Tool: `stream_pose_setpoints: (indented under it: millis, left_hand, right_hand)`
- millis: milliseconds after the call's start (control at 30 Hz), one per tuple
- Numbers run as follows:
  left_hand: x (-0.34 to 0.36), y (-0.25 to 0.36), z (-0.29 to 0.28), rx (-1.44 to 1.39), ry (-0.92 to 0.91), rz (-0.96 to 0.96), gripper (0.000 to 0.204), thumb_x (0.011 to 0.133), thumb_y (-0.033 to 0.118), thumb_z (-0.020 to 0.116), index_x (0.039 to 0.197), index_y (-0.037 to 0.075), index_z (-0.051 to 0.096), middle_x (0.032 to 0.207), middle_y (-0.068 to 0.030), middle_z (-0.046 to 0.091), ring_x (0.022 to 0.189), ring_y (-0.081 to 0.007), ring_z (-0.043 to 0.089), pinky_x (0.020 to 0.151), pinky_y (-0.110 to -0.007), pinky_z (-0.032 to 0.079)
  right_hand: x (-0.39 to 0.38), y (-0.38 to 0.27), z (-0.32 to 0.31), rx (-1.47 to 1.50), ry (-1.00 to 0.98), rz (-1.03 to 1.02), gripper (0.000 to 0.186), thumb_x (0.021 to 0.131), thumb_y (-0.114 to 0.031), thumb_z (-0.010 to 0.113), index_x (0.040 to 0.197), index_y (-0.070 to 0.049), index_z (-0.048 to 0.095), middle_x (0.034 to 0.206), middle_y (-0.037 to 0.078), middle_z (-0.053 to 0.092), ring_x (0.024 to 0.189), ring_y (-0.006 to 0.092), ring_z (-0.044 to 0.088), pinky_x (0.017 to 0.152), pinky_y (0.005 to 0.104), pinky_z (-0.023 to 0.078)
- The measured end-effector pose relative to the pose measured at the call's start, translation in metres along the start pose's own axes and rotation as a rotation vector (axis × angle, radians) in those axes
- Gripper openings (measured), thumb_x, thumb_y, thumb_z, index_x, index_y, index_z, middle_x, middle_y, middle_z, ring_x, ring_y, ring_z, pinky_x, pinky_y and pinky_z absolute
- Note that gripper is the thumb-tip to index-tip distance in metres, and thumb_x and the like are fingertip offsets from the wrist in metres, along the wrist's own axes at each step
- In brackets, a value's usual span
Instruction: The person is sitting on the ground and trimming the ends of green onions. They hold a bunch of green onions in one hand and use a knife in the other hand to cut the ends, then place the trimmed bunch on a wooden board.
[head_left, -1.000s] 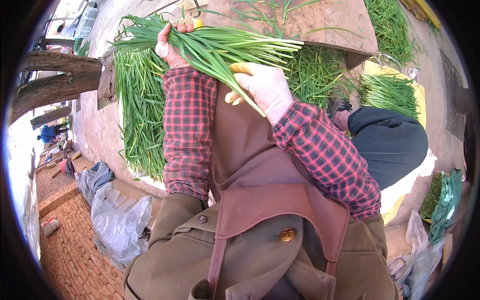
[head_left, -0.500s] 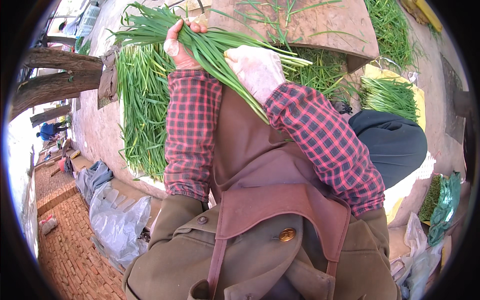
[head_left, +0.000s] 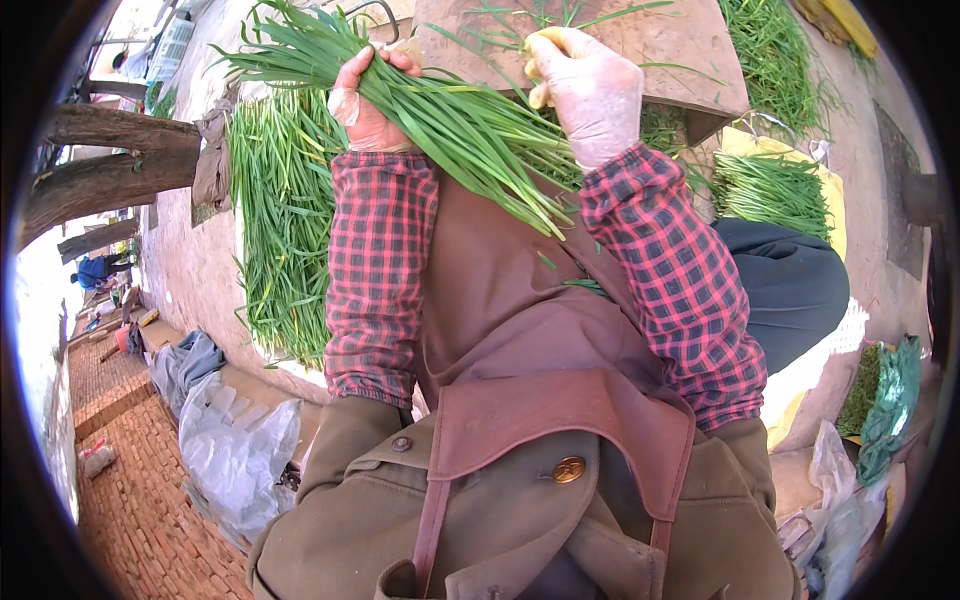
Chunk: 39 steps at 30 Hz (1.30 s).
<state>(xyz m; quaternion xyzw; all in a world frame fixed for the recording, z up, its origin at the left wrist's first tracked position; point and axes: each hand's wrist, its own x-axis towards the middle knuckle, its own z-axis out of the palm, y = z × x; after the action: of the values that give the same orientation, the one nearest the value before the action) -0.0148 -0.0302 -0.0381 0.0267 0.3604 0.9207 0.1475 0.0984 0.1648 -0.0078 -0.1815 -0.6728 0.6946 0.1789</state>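
My left hand [head_left: 370, 105] grips a bunch of long green leafy stems [head_left: 475, 145] that slants across the brown apron [head_left: 500, 290], pale ends down to the right. My right hand [head_left: 590, 100] is raised to the right of the bunch, in front of a wooden board [head_left: 700, 60] with loose leaves on it. Its fingers are curled, and I cannot make out whether anything is in them. A thick heap of similar leaves [head_left: 280, 230] lies left of my left forearm.
More leaves lie top right [head_left: 770, 60] and on a yellow sack [head_left: 770, 190] beside my leg. Logs [head_left: 110, 180] are at left, a distant person in blue [head_left: 95, 268] beyond. Plastic bags [head_left: 240, 460] are at lower left, green plastic [head_left: 890, 390] at right.
My right hand has left the bunch and moved up to the right. The bunch's pale ends have swung lower, and my left hand has shifted slightly right since a second ago.
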Motion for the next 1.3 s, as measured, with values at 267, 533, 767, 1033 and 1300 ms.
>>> stream_pose_setpoints:
  millis: [267,533,767,1033,1300]
  left_hand:
    - [0.001,-0.001,0.008,0.062,-0.030,-0.009,0.020,0.083,0.024,0.059,0.080,0.004,0.056,0.074,-0.0117,0.059,0.069,-0.0243,0.056,0.066,-0.035,0.048]
    - [-0.008,-0.013,0.021,0.116,-0.056,-0.108,0.021,0.086,0.023,0.057,0.086,0.002,0.060,0.081,-0.0134,0.065,0.074,-0.0245,0.062,0.070,-0.036,0.053]
    - [-0.014,-0.016,0.043,0.228,-0.080,-0.213,0.038,0.088,0.025,0.056,0.101,-0.011,0.063,0.085,-0.0181,0.068,0.071,-0.0235,0.066,0.067,-0.035,0.057]
    - [-0.006,-0.026,0.048,0.348,-0.180,-0.319,0.033,0.090,0.022,0.055,0.095,-0.010,0.063,0.090,-0.0207,0.068,0.071,-0.0221,0.066,0.066,-0.035,0.057]
    - [-0.024,-0.035,0.072,0.397,-0.236,-0.276,0.032,0.087,0.017,0.056,0.107,-0.009,0.056,0.080,-0.0208,0.065,0.063,-0.0215,0.062,0.061,-0.032,0.053]
  right_hand:
    - [0.003,0.038,-0.006,-0.654,-0.233,-0.559,0.029,0.087,-0.020,0.058,0.113,-0.010,0.063,0.100,0.010,0.065,0.098,0.0281,0.062,0.085,0.0369,0.050]
    - [0.017,0.030,0.018,-0.662,-0.374,-0.630,0.018,0.086,-0.019,0.059,0.096,-0.006,0.068,0.095,0.010,0.064,0.091,0.0294,0.062,0.080,0.0379,0.050]
    - [0.037,0.020,0.008,-0.614,0.148,-0.813,0.014,0.083,-0.018,0.062,0.077,-0.006,0.065,0.082,0.012,0.063,0.078,0.0316,0.062,0.071,0.0408,0.050]
    - [0.049,0.012,-0.016,-0.596,0.084,-0.508,0.024,0.085,-0.029,0.060,0.088,-0.008,0.071,0.084,0.014,0.067,0.079,0.0314,0.064,0.070,0.0402,0.051]
    - [0.083,0.017,-0.035,-0.531,0.232,-0.453,0.024,0.083,-0.022,0.056,0.075,-0.003,0.069,0.069,0.018,0.064,0.066,0.0327,0.064,0.062,0.0422,0.048]
